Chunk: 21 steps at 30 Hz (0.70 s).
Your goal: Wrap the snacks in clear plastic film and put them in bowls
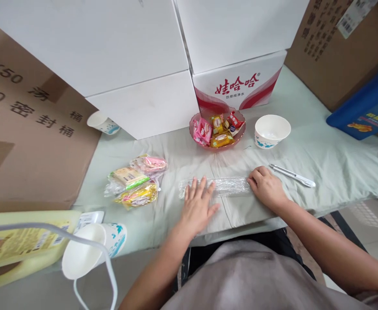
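A flattened strip of clear plastic wrap (229,187) lies across the pale green cloth before me. My left hand (198,206) rests flat on its left part, with the fingers spread. At the strip's right end, the curled fingers of my right hand (266,187) pinch or press its edge; the fingertips are partly hidden. Just beyond that hand lies a white pen (292,175). Behind the strip stands a pink glass bowl (219,148) containing several wrapped snacks (221,125). To the left is a pile of packaged snacks (134,178) in clear and coloured wrappers.
A paper cup (272,131) stands right of the bowl, another paper cup (92,249) lies tipped near the front left. White boxes (144,107) rise at the back. Cardboard boxes (30,129) and a blue package (366,110) flank the table. A grey cable (105,254) crosses the lower left.
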Available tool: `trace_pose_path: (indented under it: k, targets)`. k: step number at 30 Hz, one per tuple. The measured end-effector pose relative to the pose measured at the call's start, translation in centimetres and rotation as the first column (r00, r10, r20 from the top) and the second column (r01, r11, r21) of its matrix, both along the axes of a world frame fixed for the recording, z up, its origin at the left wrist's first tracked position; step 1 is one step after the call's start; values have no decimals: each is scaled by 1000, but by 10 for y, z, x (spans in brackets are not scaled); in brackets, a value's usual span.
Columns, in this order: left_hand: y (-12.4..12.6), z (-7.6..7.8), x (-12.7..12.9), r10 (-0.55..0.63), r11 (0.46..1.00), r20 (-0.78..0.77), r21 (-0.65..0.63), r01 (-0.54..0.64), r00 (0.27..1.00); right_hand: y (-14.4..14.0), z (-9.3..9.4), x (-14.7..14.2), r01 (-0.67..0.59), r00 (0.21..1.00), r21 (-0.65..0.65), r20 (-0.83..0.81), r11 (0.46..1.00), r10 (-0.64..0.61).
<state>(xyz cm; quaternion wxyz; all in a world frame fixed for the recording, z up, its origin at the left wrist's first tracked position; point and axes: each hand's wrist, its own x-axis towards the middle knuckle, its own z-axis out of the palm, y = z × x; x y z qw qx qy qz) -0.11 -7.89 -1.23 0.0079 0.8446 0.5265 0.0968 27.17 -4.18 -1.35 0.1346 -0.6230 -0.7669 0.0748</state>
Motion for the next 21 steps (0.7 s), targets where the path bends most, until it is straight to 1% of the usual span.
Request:
trace_pose_path:
  k: [2, 4, 6, 8, 9, 10, 11, 13, 14, 15, 16, 17, 18, 20, 21]
  targets:
    - [-4, -5, 5, -24, 995, -50, -97, 19, 998, -4, 3, 5, -12, 996, -47, -91, 999, 8]
    - [-7, -6, 9, -12, 993, -55, -121, 5, 998, -12, 7, 10, -1, 974, -157, -224, 988, -35]
    - [-12, -4, 16, 2, 995, -28, -103, -5, 1000, -24, 14, 13, -25, 918, -272, -388, 962, -85]
    - [-20, -1, 27, -23, 994, 16, -105, 25, 1000, -37, 23, 13, -119, 821, -352, -560, 928, -107]
    - [-25, 0, 33, -64, 990, 39, -126, 68, 997, -42, 30, 13, -196, 763, -385, -638, 902, -106]
    - [-29, 0, 40, -124, 979, 61, -158, 132, 990, -47, 36, 13, -291, 708, -419, -699, 860, -101]
    - [-33, -1, 47, -198, 959, 83, -191, 211, 977, -50, 43, 12, -394, 664, -452, -742, 800, -92]
    - [-38, -4, 56, -358, 896, 125, -231, 378, 925, -53, 56, 12, -573, 614, -511, -785, 640, -77]
    - [-39, -5, 58, -427, 863, 150, -229, 451, 892, -53, 60, 13, -631, 598, -531, -798, 566, -83]
    - [-38, -6, 59, -471, 839, 180, -209, 501, 864, -53, 63, 13, -672, 577, -541, -810, 505, -99]
    - [-37, -7, 59, -486, 834, 219, -173, 524, 846, -51, 65, 14, -703, 549, -538, -826, 465, -125]
    - [-36, -8, 57, -473, 847, 264, -127, 516, 841, -49, 65, 15, -729, 511, -521, -846, 444, -154]
    - [-34, -8, 55, -433, 874, 314, -84, 479, 845, -46, 65, 15, -749, 470, -499, -864, 437, -180]
    - [-32, -8, 51, -323, 927, 401, -48, 372, 857, -39, 62, 13, -768, 397, -453, -891, 452, -218]
    - [-31, -8, 49, -283, 939, 429, -56, 338, 858, -35, 60, 10, -767, 371, -438, -899, 468, -233]
